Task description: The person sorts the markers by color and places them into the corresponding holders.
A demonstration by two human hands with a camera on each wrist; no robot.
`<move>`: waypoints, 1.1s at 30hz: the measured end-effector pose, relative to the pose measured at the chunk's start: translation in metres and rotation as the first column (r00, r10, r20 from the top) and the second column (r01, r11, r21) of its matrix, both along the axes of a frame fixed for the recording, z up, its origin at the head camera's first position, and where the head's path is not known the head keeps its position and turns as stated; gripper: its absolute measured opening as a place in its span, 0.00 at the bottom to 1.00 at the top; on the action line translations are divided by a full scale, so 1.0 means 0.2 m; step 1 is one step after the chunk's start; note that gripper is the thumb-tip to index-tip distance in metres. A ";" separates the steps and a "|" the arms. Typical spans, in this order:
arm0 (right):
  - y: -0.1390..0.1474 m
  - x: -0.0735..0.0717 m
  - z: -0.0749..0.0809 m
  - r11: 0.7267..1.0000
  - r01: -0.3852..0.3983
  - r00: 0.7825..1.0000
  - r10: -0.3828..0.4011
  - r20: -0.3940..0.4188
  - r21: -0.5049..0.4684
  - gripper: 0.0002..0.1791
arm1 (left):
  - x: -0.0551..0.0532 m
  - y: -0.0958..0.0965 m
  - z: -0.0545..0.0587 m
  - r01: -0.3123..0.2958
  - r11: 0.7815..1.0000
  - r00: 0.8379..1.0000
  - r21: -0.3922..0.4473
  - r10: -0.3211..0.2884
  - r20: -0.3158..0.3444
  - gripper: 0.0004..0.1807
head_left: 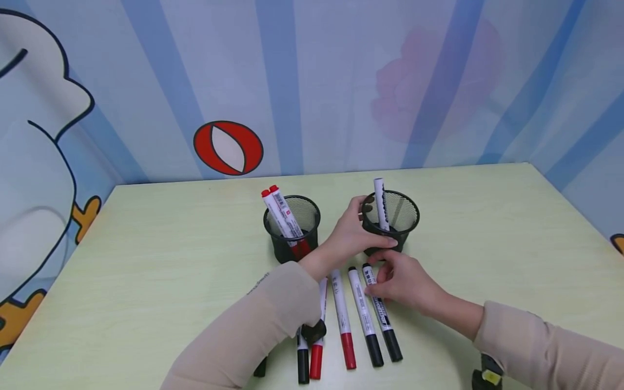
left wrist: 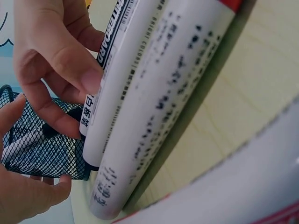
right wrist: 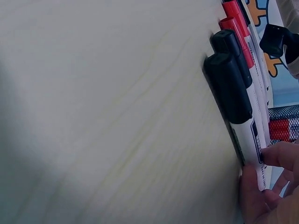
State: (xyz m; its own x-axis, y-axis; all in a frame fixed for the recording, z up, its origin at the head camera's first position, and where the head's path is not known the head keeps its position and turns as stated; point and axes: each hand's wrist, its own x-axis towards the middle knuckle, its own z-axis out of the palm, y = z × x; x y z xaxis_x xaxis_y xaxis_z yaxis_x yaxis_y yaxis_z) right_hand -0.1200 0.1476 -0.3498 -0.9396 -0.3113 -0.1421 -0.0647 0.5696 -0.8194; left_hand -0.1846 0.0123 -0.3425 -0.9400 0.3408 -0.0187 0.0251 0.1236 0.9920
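Observation:
My left hand [head_left: 353, 230] grips the right-hand black mesh pen cup [head_left: 405, 210] from its left side, thumb across the front. One white marker [head_left: 381, 201] leans upright inside that cup. Just in front, my right hand [head_left: 402, 279] pinches the upper end of the rightmost black-capped whiteboard marker [head_left: 383, 317]. In the right wrist view, thumb and finger close on this marker's white barrel [right wrist: 250, 140], its black cap pointing away from the hand. Beside it lie another black-capped marker [head_left: 364, 319] and a red-capped marker [head_left: 343, 311].
A second mesh cup [head_left: 312, 219], holding two red markers [head_left: 284, 214], stands to the left. More markers, one with a red cap [head_left: 316, 362] and one with a black cap [head_left: 303, 365], lie partly under my left sleeve [head_left: 263, 319]. A patterned backdrop [head_left: 331, 86] rises behind the table.

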 end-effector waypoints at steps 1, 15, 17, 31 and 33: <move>0.00 0.00 0.00 1.000 0.003 1.000 -0.003 -0.005 0.016 0.26 | 0.00 0.00 0.00 0.001 1.000 1.000 0.003 -0.001 0.003 0.51; 0.00 0.00 0.01 0.980 -0.024 0.996 0.040 -0.080 0.199 0.24 | 0.00 0.00 0.00 0.002 1.000 1.000 0.018 -0.002 -0.002 0.49; 0.01 0.00 0.01 0.983 -0.031 0.997 0.043 -0.065 0.181 0.24 | 0.00 0.00 0.00 0.000 1.000 1.000 0.023 0.000 0.001 0.49; 0.06 0.00 0.04 0.999 -0.044 0.992 0.045 0.121 -0.011 0.26 | 0.00 0.00 0.00 0.004 1.000 1.000 0.009 -0.004 0.008 0.50; 0.06 0.00 0.05 0.998 -0.049 0.989 0.052 0.136 -0.024 0.26 | 0.00 0.00 0.00 0.003 1.000 1.000 0.005 -0.003 0.005 0.50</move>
State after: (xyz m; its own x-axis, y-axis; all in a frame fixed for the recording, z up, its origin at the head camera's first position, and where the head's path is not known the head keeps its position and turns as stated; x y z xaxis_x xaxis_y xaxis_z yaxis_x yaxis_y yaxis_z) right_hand -0.1190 0.1595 -0.3394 -0.8949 -0.3622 -0.2608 0.0197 0.5517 -0.8338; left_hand -0.1837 0.0119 -0.3427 -0.9387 0.3440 -0.0220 0.0201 0.1183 0.9928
